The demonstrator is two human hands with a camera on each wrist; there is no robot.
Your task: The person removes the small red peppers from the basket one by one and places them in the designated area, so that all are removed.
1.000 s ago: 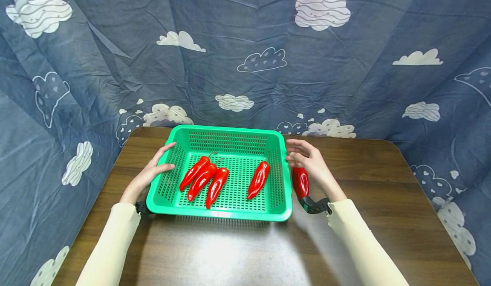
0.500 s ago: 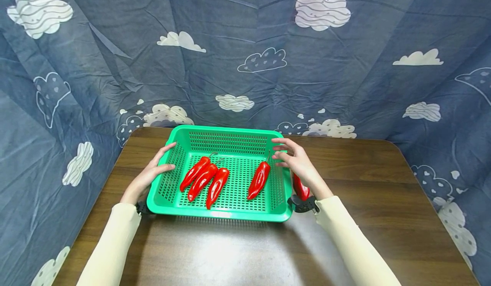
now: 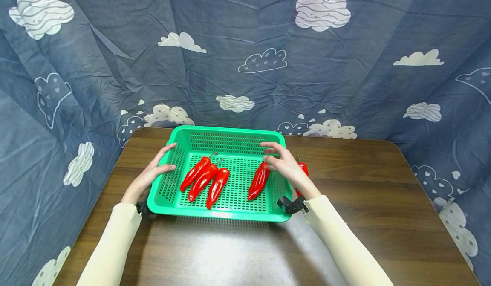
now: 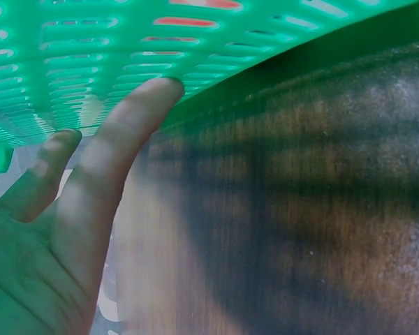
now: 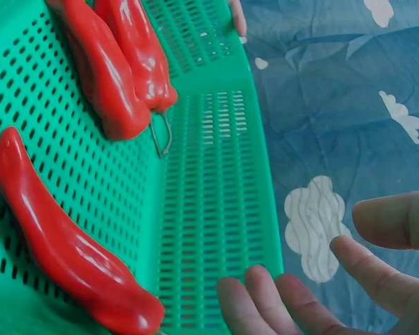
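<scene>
My left hand (image 3: pixel 147 173) grips the left rim of a green plastic basket (image 3: pixel 220 215), its thumb and a finger over the edge. In the left wrist view other fingers (image 4: pixel 126 125) lie against the slotted outer wall. Three red chili peppers (image 3: pixel 203 181) with thin stems lie together in the basket's left half. A single red chili pepper (image 3: pixel 258 183) lies in the right half. Above its stem end hovers my right hand (image 3: pixel 285 164), fingers spread and loosely bent, nothing between them. In the right wrist view its fingertips overlap the basket's wall.
Outside the basket on the right, another red chili pepper (image 3: pixel 304 169) is partly hidden behind my right wrist. The basket stands on a brown wooden table (image 3: pixel 364 192). A blue cloud-printed cloth (image 3: pixel 245 30) hangs behind and beside the table.
My right hand has moved left from outside the basket's right rim to above the lone pepper inside. My left hand and the basket have stayed in place.
</scene>
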